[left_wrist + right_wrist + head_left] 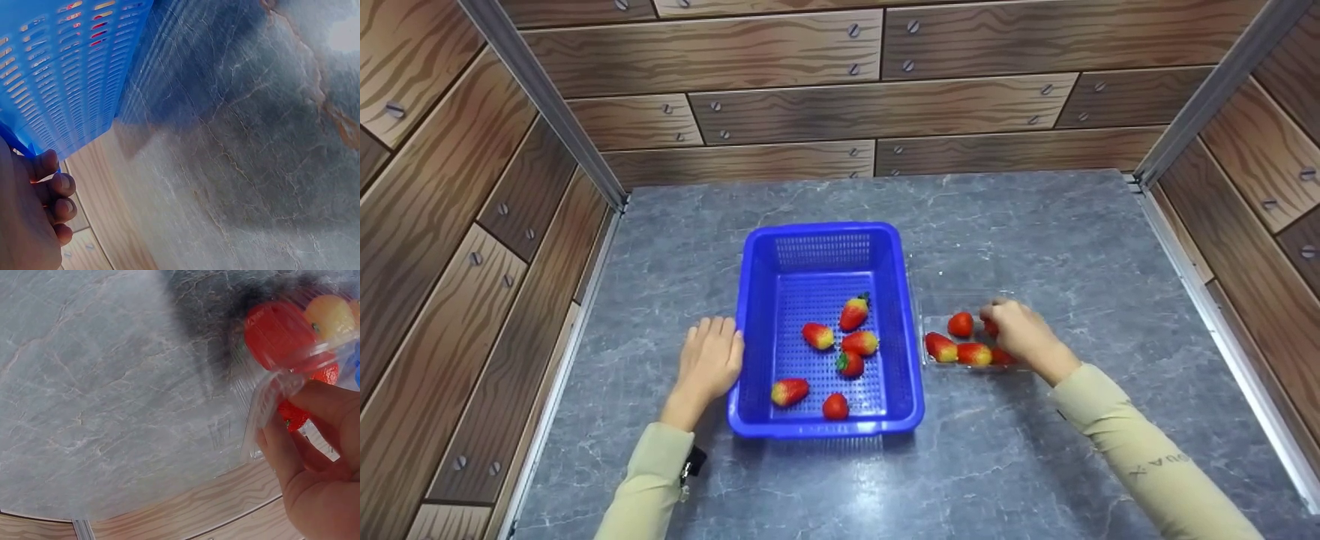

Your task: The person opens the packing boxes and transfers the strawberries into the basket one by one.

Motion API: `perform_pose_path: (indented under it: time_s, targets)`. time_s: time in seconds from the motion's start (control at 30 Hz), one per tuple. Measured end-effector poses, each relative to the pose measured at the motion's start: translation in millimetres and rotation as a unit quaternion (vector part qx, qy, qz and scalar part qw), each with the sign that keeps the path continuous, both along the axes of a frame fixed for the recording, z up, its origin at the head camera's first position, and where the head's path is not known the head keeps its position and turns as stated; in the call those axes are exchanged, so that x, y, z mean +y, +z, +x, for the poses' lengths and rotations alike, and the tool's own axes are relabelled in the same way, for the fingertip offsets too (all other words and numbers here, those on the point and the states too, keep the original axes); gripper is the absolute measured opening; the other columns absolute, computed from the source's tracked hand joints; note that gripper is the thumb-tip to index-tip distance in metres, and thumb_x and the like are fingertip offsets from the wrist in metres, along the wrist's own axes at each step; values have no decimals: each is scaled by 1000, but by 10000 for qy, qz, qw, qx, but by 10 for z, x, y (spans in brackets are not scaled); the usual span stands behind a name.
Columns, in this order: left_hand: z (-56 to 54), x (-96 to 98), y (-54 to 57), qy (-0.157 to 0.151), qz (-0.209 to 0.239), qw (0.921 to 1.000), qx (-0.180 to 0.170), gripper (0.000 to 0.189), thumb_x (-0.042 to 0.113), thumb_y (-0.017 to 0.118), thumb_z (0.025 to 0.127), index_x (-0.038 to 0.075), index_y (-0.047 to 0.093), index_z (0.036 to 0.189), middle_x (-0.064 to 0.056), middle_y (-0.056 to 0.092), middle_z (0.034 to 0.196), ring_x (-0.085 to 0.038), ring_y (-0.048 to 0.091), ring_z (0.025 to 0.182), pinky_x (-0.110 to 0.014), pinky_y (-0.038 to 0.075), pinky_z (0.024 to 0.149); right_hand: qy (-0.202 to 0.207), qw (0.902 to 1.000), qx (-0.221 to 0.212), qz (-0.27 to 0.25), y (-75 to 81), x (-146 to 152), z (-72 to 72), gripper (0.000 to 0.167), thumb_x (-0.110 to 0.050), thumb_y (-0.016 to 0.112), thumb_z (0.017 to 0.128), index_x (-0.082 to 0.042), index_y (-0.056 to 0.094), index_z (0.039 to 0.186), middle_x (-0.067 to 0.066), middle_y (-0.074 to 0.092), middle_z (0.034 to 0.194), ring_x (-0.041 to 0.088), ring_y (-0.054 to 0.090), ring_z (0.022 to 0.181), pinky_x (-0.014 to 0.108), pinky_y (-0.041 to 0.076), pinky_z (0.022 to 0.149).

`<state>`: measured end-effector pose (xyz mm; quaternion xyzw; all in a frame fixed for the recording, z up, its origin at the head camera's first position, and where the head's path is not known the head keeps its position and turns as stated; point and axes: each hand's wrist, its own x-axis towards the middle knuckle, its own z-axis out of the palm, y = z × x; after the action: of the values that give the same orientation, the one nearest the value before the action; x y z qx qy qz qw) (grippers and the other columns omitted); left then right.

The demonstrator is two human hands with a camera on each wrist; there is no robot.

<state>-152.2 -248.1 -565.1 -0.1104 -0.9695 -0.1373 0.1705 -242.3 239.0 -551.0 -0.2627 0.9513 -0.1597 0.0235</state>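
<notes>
A blue plastic basket (739, 300) stands on the table with several strawberries (819, 336) spread over its bottom. My left hand (710, 358) grips its left rim; in the left wrist view the fingertips (63, 184) curl in beside the slotted basket wall (79, 73). To the right of the basket lies a clear plastic box (960, 365) with a front row of strawberries (973, 354) and another strawberry (960, 325) behind them. Inside the box's right part, my right hand (1024, 330) pinches a red strawberry (293, 415), partly hidden by the fingers and the clear box wall (260, 410).
The grey marbled table (825, 487) is enclosed at the back and sides by wood-patterned panels (780, 56). Metal posts (547, 97) rise at the back corners, and metal rails (1222, 337) run along the sides.
</notes>
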Motion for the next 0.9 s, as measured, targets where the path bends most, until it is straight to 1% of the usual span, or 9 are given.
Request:
perform_pose_path:
  time_s: [0.07,0.23,0.33,0.53,0.6,0.8,0.9]
  targets:
    - [4,1,3,-5,11,10000,-9,25,18,41,100,-2,55,90,-20,54,85,-41,50,82,-50,38,73,15,10000,8,42,23,7,0,33,24,57,67,2,70,88,12,59,80,35,63,72,49,53,60]
    - [4,6,14,2,-6,10000,-7,25,18,43,99,-2,54,90,-19,54,84,-40,50,82,-49,38,73,-44,9999,-51,83,101,16,-8,33,21,63,67,2,71,92,14,61,84,35,64,75,50,55,63]
    - [5,11,21,23,-26,10000,-60,25,19,43,100,-1,54,90,-18,54,84,-40,50,82,-48,38,73,-67,10000,-20,45,168,13,-16,31,20,65,67,1,71,92,13,60,84,34,64,75,48,54,64]
    - [-1,11,17,53,-29,9999,-91,25,19,43,100,-2,55,91,-19,55,85,-40,51,83,-48,38,73,-6,9999,108,-22,328,-34,-50,37,22,60,65,1,70,93,12,58,82,33,62,73,47,53,63]
    - [-5,10,15,42,-15,10000,-75,25,19,43,100,-2,55,91,-19,56,85,-40,51,84,-48,38,74,-7,9999,110,-3,373,-56,-61,40,23,58,63,1,70,94,13,59,84,34,63,75,48,53,64]
    - [-3,11,5,36,-1,10000,-87,25,19,43,100,-1,55,91,-19,55,85,-40,50,83,-48,38,74,79,9999,113,-11,485,-134,-70,43,24,60,64,3,70,100,18,63,94,38,65,82,50,55,70]
    - [2,10,11,29,33,9999,-103,25,19,43,100,-1,54,91,-19,55,85,-40,50,83,-48,38,74,116,9999,94,-60,542,-189,-71,44,24,59,64,2,70,100,18,63,95,38,65,83,50,56,70]
